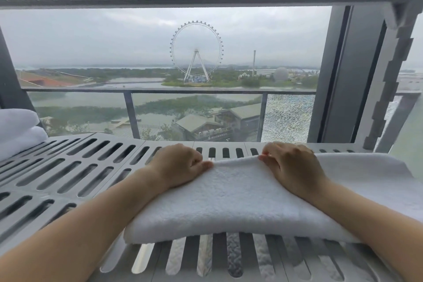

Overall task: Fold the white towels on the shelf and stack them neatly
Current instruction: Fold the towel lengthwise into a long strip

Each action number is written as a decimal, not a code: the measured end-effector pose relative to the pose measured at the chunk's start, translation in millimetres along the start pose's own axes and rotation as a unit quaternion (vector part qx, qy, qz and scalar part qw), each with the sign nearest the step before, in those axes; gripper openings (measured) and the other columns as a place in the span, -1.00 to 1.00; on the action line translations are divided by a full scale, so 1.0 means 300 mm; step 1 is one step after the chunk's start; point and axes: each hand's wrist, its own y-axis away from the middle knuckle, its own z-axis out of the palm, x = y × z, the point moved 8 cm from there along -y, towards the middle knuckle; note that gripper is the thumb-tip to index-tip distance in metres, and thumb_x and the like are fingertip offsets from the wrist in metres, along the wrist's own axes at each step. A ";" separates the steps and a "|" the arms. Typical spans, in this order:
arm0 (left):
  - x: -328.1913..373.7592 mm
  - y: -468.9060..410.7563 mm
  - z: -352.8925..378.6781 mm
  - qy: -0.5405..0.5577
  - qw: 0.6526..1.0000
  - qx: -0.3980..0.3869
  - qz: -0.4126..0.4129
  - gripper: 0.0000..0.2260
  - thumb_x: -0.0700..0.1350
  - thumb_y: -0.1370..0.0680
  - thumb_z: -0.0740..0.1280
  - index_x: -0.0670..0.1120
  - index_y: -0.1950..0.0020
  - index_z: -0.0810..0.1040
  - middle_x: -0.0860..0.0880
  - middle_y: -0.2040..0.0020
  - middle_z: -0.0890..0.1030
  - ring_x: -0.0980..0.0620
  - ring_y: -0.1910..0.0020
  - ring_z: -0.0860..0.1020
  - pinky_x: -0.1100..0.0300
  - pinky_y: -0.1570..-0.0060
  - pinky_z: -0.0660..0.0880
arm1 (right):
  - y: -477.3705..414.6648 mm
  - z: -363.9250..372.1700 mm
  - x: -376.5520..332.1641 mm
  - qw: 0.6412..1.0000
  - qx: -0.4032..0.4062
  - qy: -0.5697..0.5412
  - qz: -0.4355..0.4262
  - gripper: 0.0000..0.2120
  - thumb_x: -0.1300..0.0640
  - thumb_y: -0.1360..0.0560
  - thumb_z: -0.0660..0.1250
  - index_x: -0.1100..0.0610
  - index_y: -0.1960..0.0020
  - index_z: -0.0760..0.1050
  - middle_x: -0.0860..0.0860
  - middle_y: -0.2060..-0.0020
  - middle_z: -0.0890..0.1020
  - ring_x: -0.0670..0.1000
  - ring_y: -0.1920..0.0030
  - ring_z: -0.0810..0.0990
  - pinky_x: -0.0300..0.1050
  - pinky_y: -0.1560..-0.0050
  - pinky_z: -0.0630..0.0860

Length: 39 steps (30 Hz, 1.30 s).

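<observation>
- The left hand (180,165) and right hand (290,167) are lying palm-down, both forearms reaching forward over the slatted shelf (75,167).
- Each hand is pinching the far edge of the white towel (229,201) between thumb and curled fingers.
- The towel is lying folded on the shelf under both wrists, its long axis running left to right.
- Folded towels (18,130) are sitting stacked at the shelf's far left.

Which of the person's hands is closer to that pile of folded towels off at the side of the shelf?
Left. The left hand is on the side toward the folded towels, with bare slatted shelf between them. The right hand is farther off; both hands pinch the far edge of the towel being folded.
</observation>
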 end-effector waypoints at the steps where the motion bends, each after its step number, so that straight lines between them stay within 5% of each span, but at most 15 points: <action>1: -0.008 0.001 0.000 -0.012 1.000 -0.001 -0.002 -0.51 0.30 -0.53 0.04 -0.06 0.25 0.49 0.06 0.32 0.57 0.05 0.31 0.51 0.21 0.35 0.37 | 0.003 0.028 0.019 0.998 -0.045 -0.030 0.022 -0.80 -0.02 -0.51 0.29 0.10 0.13 0.54 -0.03 0.26 0.65 0.02 0.27 0.58 -0.17 0.21 0.35; 9: 0.005 0.001 -0.013 0.009 1.000 0.006 0.008 -0.69 0.25 -0.53 0.12 0.06 0.25 0.37 0.14 0.34 0.42 0.07 0.29 0.41 0.20 0.35 0.25 | -0.045 0.124 -0.015 0.961 -0.228 -0.154 0.015 -0.81 -0.09 -0.51 0.25 0.01 0.01 0.50 -0.11 0.23 0.52 -0.08 0.21 0.50 -0.07 0.13 0.51; 12: 0.012 0.003 -0.014 0.056 0.998 -0.011 0.022 -0.75 0.18 -0.55 0.17 0.03 0.13 0.45 0.10 0.21 0.50 0.08 0.22 0.44 0.20 0.28 0.29 | -0.087 0.166 -0.073 0.949 -0.262 -0.173 0.008 -0.80 -0.12 -0.50 0.25 -0.03 0.00 0.50 -0.15 0.28 0.46 -0.14 0.27 0.44 -0.13 0.22 0.44; 18: 0.021 0.007 -0.007 0.122 0.992 -0.024 0.015 -0.74 0.13 -0.56 0.19 -0.03 0.02 0.53 0.04 -0.03 0.51 0.09 0.05 0.44 0.18 0.05 0.35 | -0.107 0.197 -0.108 0.960 -0.176 -0.216 0.014 -0.91 0.03 -0.51 0.30 0.01 0.07 0.56 -0.15 0.40 0.43 -0.21 0.38 0.36 -0.25 0.33 0.29; 22: 0.002 0.013 0.021 0.144 0.986 -0.080 -0.011 -0.78 0.12 -0.60 0.09 0.04 0.06 0.42 -0.02 -0.02 0.59 0.02 0.04 0.51 0.12 0.08 0.39 | -0.084 0.204 -0.094 0.947 -0.182 -0.262 0.038 -0.89 -0.07 -0.47 0.31 -0.06 0.10 0.56 -0.18 0.44 0.45 -0.27 0.41 0.42 -0.40 0.37 0.28; 25: 0.000 0.012 0.028 0.142 0.985 -0.093 -0.017 -0.79 0.13 -0.59 0.10 0.03 -0.02 0.40 0.01 -0.04 0.57 0.05 0.08 0.48 0.15 0.12 0.35 | -0.077 0.203 -0.094 0.942 -0.199 -0.267 0.045 -0.81 -0.16 -0.42 0.34 -0.13 0.03 0.60 -0.27 0.24 0.54 -0.36 0.24 0.49 -0.49 0.23 0.29; 32: -0.012 0.016 0.008 0.114 0.988 -0.099 0.018 -0.78 0.15 -0.57 0.14 0.02 0.11 0.36 0.02 0.12 0.53 0.03 0.17 0.48 0.15 0.26 0.35 | -0.129 0.196 -0.145 0.943 -0.214 -0.252 0.027 -0.94 -0.01 -0.48 0.33 -0.12 0.17 0.51 -0.10 0.16 0.58 -0.05 0.12 0.52 -0.15 0.14 0.41; 39: -0.004 0.004 -0.049 0.034 0.999 0.021 0.022 -0.76 0.15 -0.57 0.13 0.04 0.20 0.29 0.08 0.36 0.41 0.01 0.35 0.42 0.16 0.34 0.31 | -0.112 0.202 -0.166 0.962 -0.162 -0.217 0.035 -0.91 0.07 -0.55 0.21 0.05 0.05 0.47 0.04 0.22 0.58 0.08 0.18 0.51 -0.06 0.15 0.44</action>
